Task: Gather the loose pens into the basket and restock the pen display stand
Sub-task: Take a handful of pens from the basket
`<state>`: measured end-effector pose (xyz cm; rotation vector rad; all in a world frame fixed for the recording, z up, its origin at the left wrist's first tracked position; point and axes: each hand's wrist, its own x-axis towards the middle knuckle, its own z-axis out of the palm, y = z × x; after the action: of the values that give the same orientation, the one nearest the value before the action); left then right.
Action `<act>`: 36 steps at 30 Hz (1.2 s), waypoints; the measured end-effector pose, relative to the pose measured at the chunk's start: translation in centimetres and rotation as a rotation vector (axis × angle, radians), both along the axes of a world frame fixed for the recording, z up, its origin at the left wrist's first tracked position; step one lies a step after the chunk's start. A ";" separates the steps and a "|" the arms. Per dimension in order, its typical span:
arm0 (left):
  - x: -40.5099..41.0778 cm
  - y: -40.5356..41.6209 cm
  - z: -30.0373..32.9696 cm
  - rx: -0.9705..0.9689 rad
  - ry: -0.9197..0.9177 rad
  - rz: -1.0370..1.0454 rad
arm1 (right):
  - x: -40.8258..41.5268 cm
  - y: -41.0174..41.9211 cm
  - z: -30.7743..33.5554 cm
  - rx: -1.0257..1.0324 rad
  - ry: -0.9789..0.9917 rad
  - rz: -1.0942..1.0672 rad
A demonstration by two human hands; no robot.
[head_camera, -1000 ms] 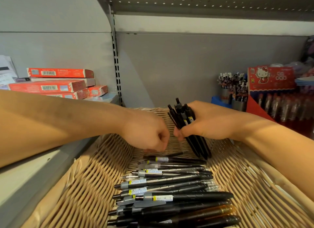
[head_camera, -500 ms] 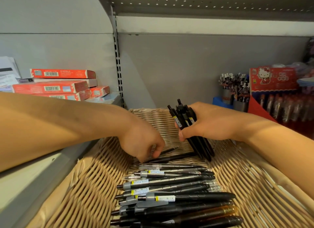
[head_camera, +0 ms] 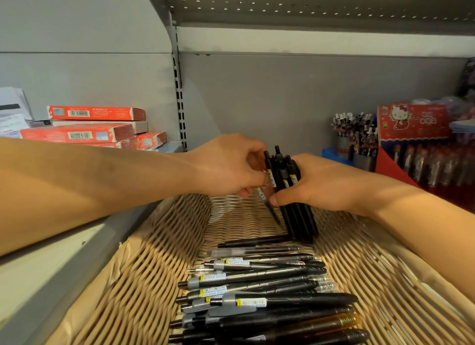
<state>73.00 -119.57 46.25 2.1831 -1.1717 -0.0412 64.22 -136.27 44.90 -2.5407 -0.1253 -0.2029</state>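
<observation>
Right hand (head_camera: 326,182) grips an upright bundle of black pens (head_camera: 288,190) over the basket (head_camera: 144,267); left hand (head_camera: 226,169) pinches one pen (head_camera: 261,193), apparently adding it. Loose pens (head_camera: 257,288) lie below.

This is a shop, most likely a stationery section. Grey metal retail shelving fills the view, with a slotted upright (head_camera: 180,97) at twelve o'clock and a perforated shelf (head_camera: 308,7) overhead. At ten o'clock lies a stack of red boxes (head_camera: 87,128) bearing barcode labels. At two o'clock, cups of pens (head_camera: 357,139) stand beside a red cartoon-cat display carton (head_camera: 413,124) packed with pens. At six o'clock a wicker basket (head_camera: 144,280) holds many black pens (head_camera: 270,293), each with a barcode sticker.
</observation>
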 end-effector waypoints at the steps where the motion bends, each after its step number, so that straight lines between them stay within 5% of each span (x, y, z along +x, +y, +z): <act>1: 0.0 0.0 0.0 -0.028 0.021 0.007 | -0.1 0.1 0.0 0.003 -0.011 -0.008; 12: -0.7 0.5 0.7 -0.215 0.338 -0.123 | -0.4 0.3 0.3 -0.002 -0.022 -0.004; 15: -0.2 0.6 0.2 0.022 0.297 -0.057 | -0.3 0.5 0.2 -0.030 -0.014 -0.004; 19: -0.3 0.8 -0.5 0.687 -0.051 -0.096 | -0.2 0.4 0.2 -0.011 -0.031 -0.029; 22: -1.0 0.8 -0.8 0.901 -0.039 -0.180 | -0.2 0.3 0.2 -0.001 -0.038 -0.026; 36: -0.6 0.6 -0.9 1.098 -0.284 -0.178 | 0.0 0.0 -0.1 -0.050 0.037 -0.010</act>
<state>72.40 -118.95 45.38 3.0623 -1.7685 -0.5917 64.25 -136.25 44.85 -2.5939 -0.1047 -0.1586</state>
